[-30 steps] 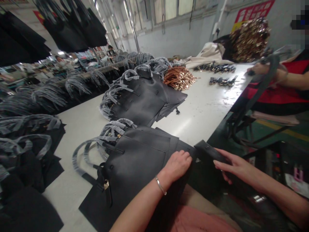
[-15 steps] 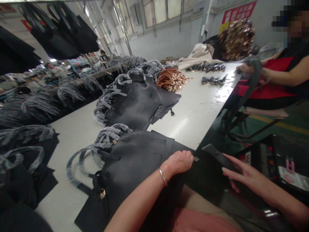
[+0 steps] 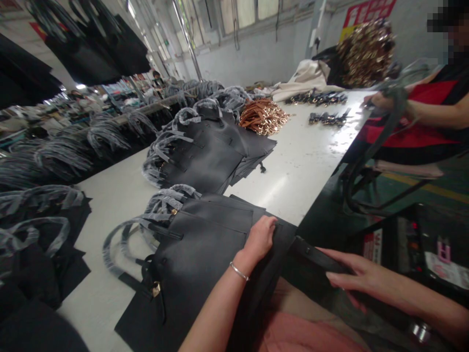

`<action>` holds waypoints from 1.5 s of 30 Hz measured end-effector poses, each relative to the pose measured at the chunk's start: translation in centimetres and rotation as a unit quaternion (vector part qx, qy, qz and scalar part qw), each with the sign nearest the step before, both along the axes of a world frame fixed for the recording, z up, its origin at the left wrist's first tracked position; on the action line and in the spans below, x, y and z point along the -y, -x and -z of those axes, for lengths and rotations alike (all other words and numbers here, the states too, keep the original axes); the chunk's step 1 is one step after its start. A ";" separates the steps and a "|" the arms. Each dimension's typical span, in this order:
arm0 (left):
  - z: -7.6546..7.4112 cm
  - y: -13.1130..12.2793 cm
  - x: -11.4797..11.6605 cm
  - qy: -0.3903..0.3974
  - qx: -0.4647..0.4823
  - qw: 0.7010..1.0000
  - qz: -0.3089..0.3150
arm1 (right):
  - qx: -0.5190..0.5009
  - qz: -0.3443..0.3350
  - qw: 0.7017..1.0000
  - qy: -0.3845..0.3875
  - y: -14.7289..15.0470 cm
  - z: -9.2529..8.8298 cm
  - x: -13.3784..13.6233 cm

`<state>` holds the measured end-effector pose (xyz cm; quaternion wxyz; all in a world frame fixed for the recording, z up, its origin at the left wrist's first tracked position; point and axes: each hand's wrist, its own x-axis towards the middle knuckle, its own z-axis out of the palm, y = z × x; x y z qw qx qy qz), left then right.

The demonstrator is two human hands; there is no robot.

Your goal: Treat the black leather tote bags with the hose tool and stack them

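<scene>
A black handbag (image 3: 205, 249) with film-wrapped handles lies on the table in front of me, on top of other bag pieces. My left hand (image 3: 260, 237), a silver bangle on its wrist, is closed at the bag's side edge, fingers curled over it. To its right, my right hand (image 3: 355, 274) grips a long, flat-ended black tool (image 3: 311, 254); its exact kind I cannot make out. The tool's tip is close by the bag's right corner. A gold-coloured buckle (image 3: 157, 289) shows on a strap near the handles.
More black bags (image 3: 208, 151) are stacked farther along the white table (image 3: 286, 188). Beyond them is a pile of brown straps with gold clasps (image 3: 262, 116). Bags (image 3: 36, 244) lie at left, others (image 3: 84, 49) hang overhead. A co-worker (image 3: 421, 112) sits at right near a black crate (image 3: 406, 230).
My left hand has moved left and slightly up along the bag's edge. The black tool has come left and down, close to the bag's corner. A small pointed bit beside my left hand no longer shows.
</scene>
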<state>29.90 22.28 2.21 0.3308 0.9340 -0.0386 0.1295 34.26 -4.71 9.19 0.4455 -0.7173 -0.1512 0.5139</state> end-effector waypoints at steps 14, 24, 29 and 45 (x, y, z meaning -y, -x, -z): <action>-0.1 -0.2 0.2 0.020 0.006 1.000 -0.014 | -0.009 0.003 1.000 -0.003 -0.2 -0.6 -2.3; 0.4 -0.2 0.8 -0.026 0.008 0.999 -0.045 | 0.037 0.101 0.994 -0.024 -0.7 -0.4 -1.9; 0.5 -0.2 0.9 -0.004 0.008 0.997 -0.073 | 0.014 0.066 0.998 -0.004 -0.2 -0.6 -1.0; 0.5 -0.5 0.4 0.083 -0.002 0.993 -0.089 | -0.001 0.010 1.000 -0.017 -0.9 -1.0 -3.5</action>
